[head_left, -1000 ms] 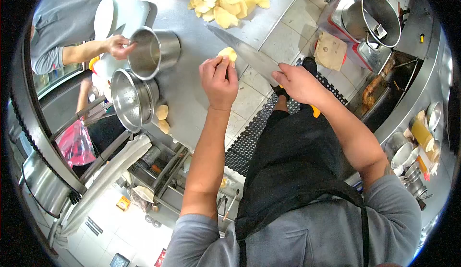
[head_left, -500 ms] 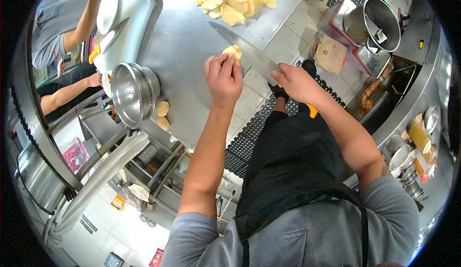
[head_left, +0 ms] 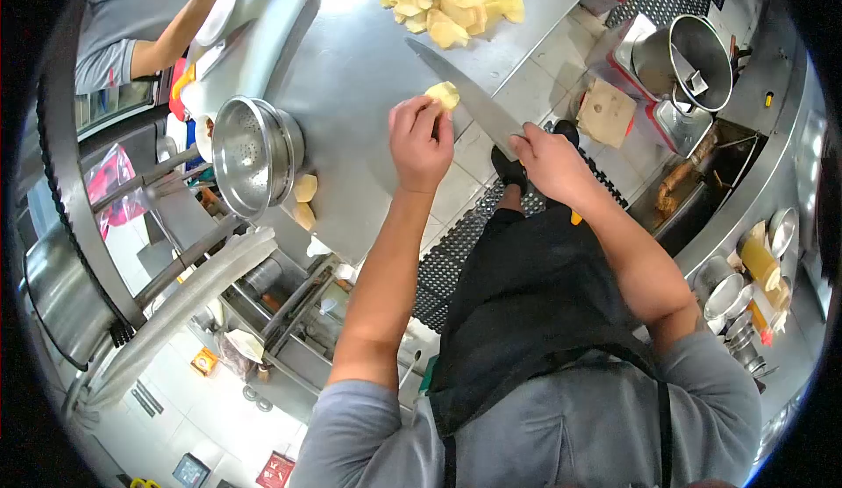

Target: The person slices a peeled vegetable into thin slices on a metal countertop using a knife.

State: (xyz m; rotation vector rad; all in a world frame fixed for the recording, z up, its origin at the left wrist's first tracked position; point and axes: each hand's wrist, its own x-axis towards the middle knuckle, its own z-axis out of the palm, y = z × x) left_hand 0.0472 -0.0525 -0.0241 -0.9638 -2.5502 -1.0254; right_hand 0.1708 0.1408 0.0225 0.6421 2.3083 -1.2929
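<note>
My left hand (head_left: 422, 142) is closed, its fingertips pinching a pale yellow potato piece (head_left: 444, 95) over the steel table. In my right hand (head_left: 554, 168) is a large kitchen knife (head_left: 469, 95), gripped by its yellow handle, which is mostly hidden by the fingers. The long blade points up and left, passing just right of the potato piece; whether they touch I cannot tell. Farther up the table lies a heap of potato slices (head_left: 452, 4). Two more potato pieces (head_left: 304, 188) rest at the left edge near a colander.
Left of my hands stands a steel colander (head_left: 250, 156) in a bowl. Beyond it are a white cutting board (head_left: 263, 36) with another knife and a co-worker's arm (head_left: 180, 36). On the right are a tall steel pot (head_left: 682, 63) and a counter with several bowls.
The view has shifted, so the table and its contents appear farther right. The co-worker's lower arm near the colander has left the view. Both my hands keep their holds.
</note>
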